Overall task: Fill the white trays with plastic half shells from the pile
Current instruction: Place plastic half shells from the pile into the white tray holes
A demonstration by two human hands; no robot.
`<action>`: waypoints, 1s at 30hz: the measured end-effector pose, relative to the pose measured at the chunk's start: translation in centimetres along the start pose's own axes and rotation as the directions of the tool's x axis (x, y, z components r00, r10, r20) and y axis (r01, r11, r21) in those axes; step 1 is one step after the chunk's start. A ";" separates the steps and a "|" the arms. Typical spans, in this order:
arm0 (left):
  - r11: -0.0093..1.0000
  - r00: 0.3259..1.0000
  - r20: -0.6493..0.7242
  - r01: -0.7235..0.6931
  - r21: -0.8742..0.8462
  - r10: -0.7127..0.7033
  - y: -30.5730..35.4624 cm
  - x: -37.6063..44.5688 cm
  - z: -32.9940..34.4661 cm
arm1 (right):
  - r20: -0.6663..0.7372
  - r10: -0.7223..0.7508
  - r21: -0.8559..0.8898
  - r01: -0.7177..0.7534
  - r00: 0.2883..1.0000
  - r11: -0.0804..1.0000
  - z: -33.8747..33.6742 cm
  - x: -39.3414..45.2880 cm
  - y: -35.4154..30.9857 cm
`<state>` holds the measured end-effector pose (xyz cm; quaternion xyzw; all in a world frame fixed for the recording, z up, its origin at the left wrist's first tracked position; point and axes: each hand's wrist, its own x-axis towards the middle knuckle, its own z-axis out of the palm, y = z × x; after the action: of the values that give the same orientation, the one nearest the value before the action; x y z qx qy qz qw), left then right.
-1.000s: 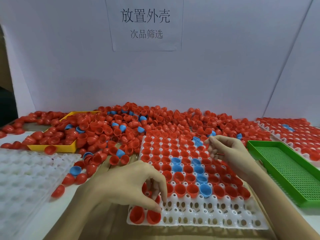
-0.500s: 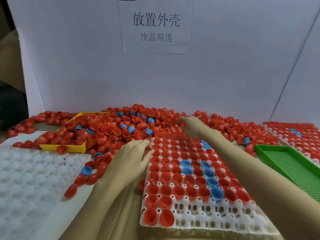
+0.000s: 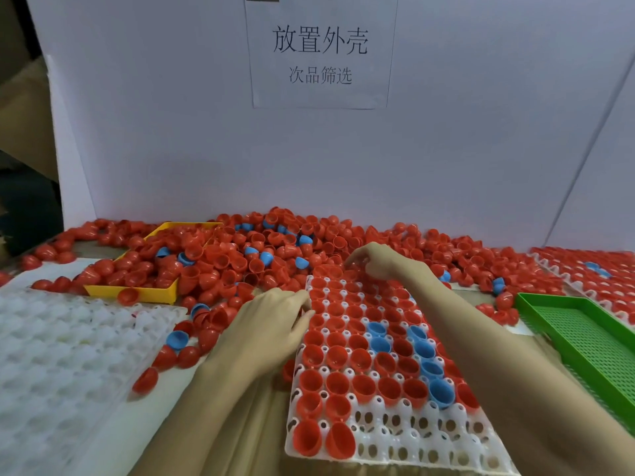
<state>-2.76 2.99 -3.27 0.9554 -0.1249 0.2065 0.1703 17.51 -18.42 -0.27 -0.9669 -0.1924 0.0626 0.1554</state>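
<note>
From the head view, my left hand (image 3: 271, 324) lies at the left edge of the white plastic tray with round holes (image 3: 395, 438). Its fingers (image 3: 299, 304) are nearly straight and touch the rim; I judge they steady the tray so it does not slide. My right hand (image 3: 374, 261) reaches to the far edge of the tray, where the pile of red and blue plastic half shells (image 3: 261, 255) begins. These fingers are curled down into the shells, but I cannot tell whether they already pinch one.

The tray is filled in most rows beyond my left fingers, mostly red with some blue shells (image 3: 424, 348). The rows nearest to me are mostly open, with only two red shells at the near left corner.

Left of my left hand lies a second white tray (image 3: 51, 355), with no shells in it. Beyond it a yellow plastic box (image 3: 137, 293) is half buried in the pile. Right of my right arm stands a green perforated basket (image 3: 584, 338), and past it another filled tray (image 3: 591, 276). Loose shells on the surface (image 3: 165, 386) lie beside my left wrist and could be knocked.
</note>
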 end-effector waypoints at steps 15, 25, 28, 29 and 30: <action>1.000 0.997 -0.073 0.013 -0.014 -0.014 -0.2 -0.2 -0.3 | -0.384 0.154 0.657 0.153 0.910 0.738 -1.8 -4.6 4.5; 1.000 0.999 -0.037 0.003 -0.003 -0.003 -0.4 0.0 -0.4 | -0.349 0.357 0.773 0.051 0.866 0.632 -1.5 -4.9 6.5; 1.000 0.999 -0.032 -0.003 0.011 0.004 -0.3 0.0 -0.4 | -0.357 0.346 0.721 0.020 0.868 0.693 -1.6 -4.7 7.0; 1.000 1.000 -0.031 -0.003 0.011 0.004 -0.3 0.0 -0.4 | -0.359 0.348 0.706 0.008 0.866 0.708 -1.6 -4.7 7.0; 1.000 1.000 -0.030 -0.002 0.010 0.002 -0.3 0.0 -0.5 | -0.366 0.351 0.698 0.005 0.862 0.716 -1.5 -4.6 7.0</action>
<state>-2.89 3.41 -2.96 0.9530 -0.1223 0.2215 0.1670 16.02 -26.84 -0.81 -0.8412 -0.0173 -0.0953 0.5320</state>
